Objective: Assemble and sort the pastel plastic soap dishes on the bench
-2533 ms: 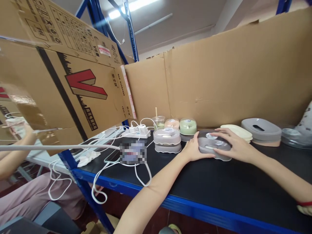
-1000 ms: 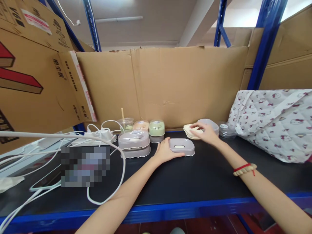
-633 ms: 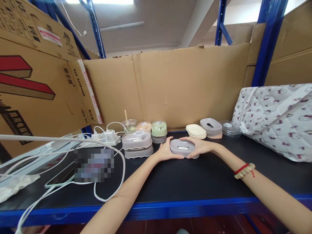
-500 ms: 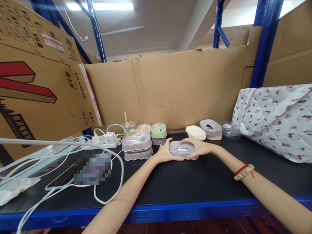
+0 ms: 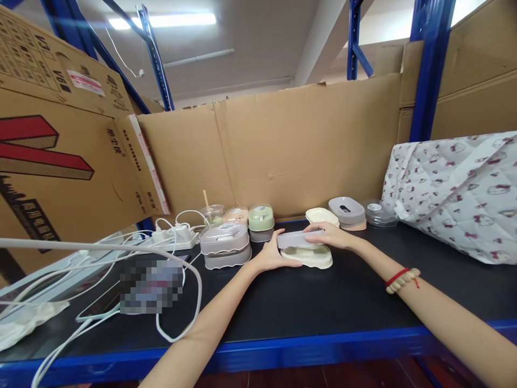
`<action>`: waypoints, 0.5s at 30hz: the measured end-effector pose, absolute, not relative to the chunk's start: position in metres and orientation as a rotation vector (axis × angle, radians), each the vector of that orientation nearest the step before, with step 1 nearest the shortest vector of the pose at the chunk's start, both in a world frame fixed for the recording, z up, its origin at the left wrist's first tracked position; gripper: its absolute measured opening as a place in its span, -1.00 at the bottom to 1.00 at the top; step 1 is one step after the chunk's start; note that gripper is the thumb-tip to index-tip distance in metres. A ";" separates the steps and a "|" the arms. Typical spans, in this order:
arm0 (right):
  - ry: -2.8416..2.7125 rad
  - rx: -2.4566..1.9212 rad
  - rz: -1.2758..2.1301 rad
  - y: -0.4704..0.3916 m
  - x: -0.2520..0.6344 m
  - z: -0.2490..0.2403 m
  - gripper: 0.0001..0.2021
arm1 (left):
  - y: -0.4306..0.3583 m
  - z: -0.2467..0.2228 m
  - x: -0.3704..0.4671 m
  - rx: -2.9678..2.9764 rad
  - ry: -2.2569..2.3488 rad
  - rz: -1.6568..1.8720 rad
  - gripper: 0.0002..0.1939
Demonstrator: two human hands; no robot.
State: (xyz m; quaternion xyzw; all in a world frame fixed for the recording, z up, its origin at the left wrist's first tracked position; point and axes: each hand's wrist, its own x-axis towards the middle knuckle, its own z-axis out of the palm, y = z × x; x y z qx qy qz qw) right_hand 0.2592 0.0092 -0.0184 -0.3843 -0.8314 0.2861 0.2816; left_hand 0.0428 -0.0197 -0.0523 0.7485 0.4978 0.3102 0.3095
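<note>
A grey oval lid (image 5: 294, 240) is lifted and tilted over a cream oval tray (image 5: 311, 257) on the black shelf. My right hand (image 5: 328, 236) grips the lid's right side, fingers on top. My left hand (image 5: 273, 254) is curved round the left ends of lid and tray, its thumb along the tray's front edge. Left of my hands stand two stacked grey boxes (image 5: 226, 242) with a clear cover, and a green box (image 5: 261, 218) on a grey one. Behind my right hand are a cream tray (image 5: 322, 216) and a grey lid with a dark slot (image 5: 346, 209).
White cables (image 5: 197, 285) loop over the left side beside a power strip (image 5: 183, 235) and a phone (image 5: 99, 302). A patterned quilted bag (image 5: 456, 199) stands at the right, near a clear round container (image 5: 379, 214). Cardboard (image 5: 274, 156) walls the back.
The grey lid has risen and tilted off the cream tray, uncovering it. My right hand has moved slightly up with it, while my left hand stays at the left end.
</note>
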 end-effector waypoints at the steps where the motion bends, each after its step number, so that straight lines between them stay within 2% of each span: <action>1: -2.212 -1.022 0.740 0.011 0.260 -0.019 -0.55 | -0.019 -0.053 0.043 1.996 1.315 0.807 0.16; 4: -2.089 -1.036 0.622 0.016 0.262 -0.021 -0.56 | -0.018 -0.054 0.043 2.023 1.300 0.824 0.20; 7: -1.885 -1.043 0.339 0.021 0.266 -0.021 -0.59 | -0.019 -0.054 0.045 2.062 1.334 0.816 0.20; 11: -1.678 -1.077 -0.093 0.027 0.272 -0.027 -0.62 | -0.028 -0.049 0.048 2.317 1.325 0.688 -0.11; 15: -1.600 -1.094 -0.236 0.032 0.274 -0.036 -0.71 | -0.035 -0.046 0.054 2.506 1.276 0.562 -0.38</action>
